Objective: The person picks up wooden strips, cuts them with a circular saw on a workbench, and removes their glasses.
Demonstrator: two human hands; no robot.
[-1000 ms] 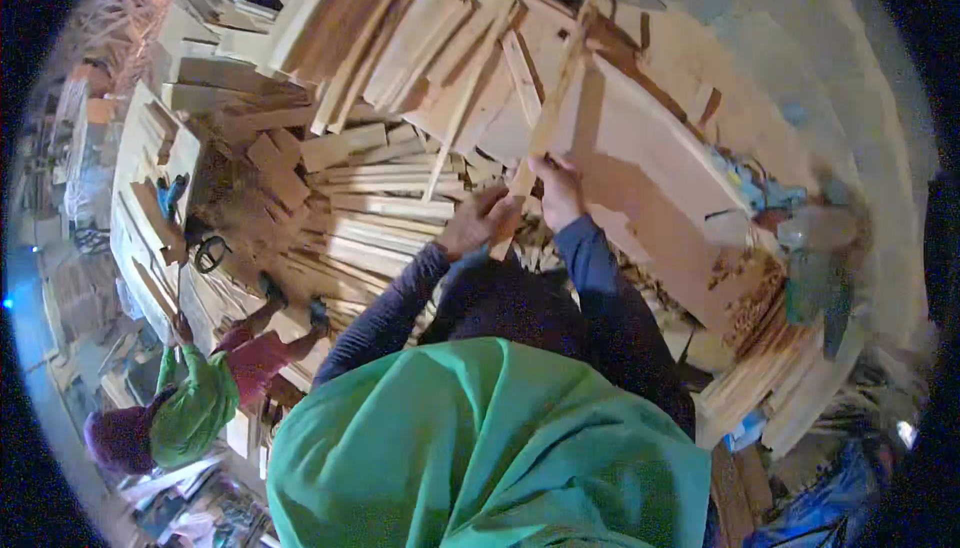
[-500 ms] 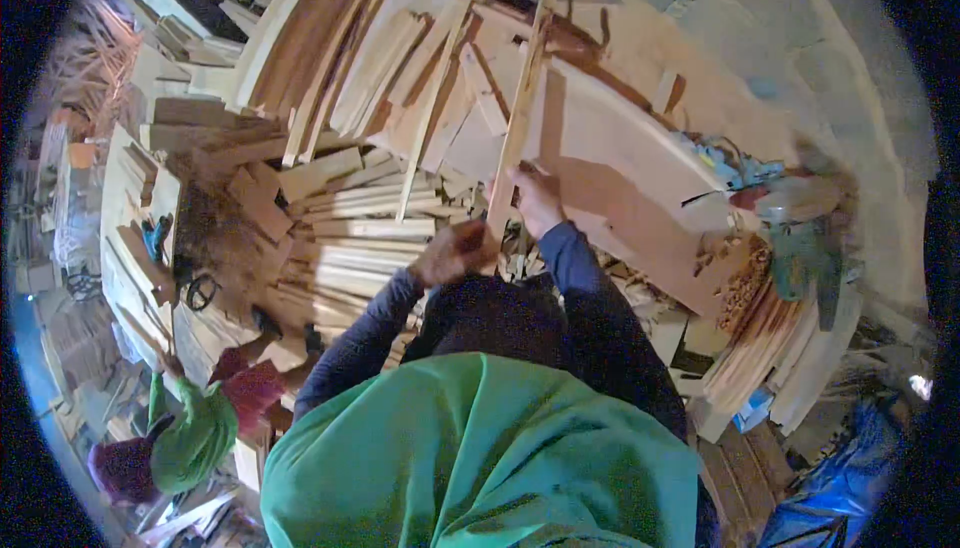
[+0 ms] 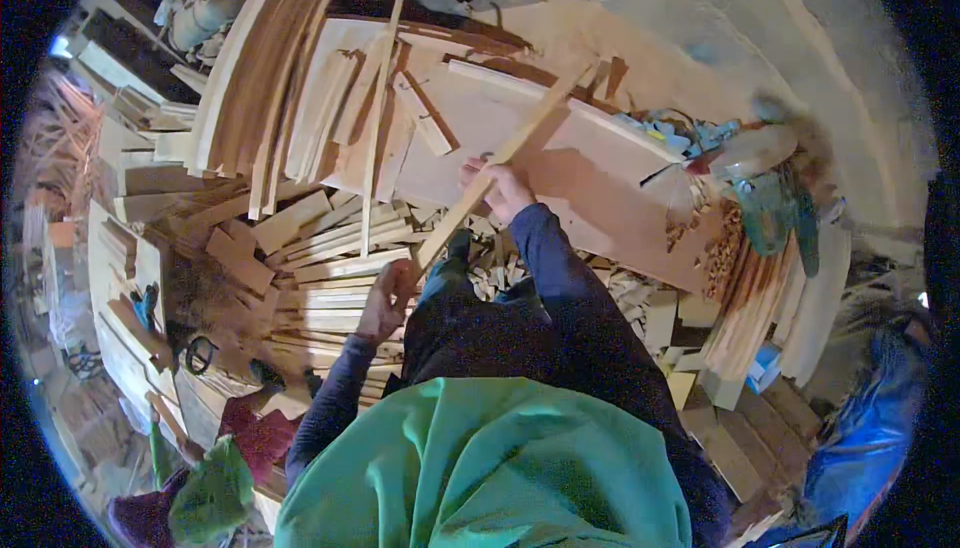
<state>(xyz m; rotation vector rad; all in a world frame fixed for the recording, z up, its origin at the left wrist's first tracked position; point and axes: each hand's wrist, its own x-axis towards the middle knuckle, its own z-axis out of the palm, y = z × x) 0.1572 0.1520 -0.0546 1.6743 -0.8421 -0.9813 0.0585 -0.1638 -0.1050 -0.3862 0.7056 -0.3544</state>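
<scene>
A long, narrow wooden strip runs diagonally over the pale board, its lower end near my body. Around the middle of the strip, my right hand is closed with its fingers wrapped about the wood. My left hand is beside the lower end, its fingers curled; whether they grip the strip is hard to make out. Another thin strip and a short wooden piece lie on the work surface to the left.
Stacked boards stand at the upper left, above many loose slats. A green power tool sits at the right, near a blue tarp. A co-worker's green sleeve shows at the lower left.
The strip has turned from steep to more diagonal. My left hand has moved down and left, away from my right hand. The view has shifted, with the co-worker now lower in it.
</scene>
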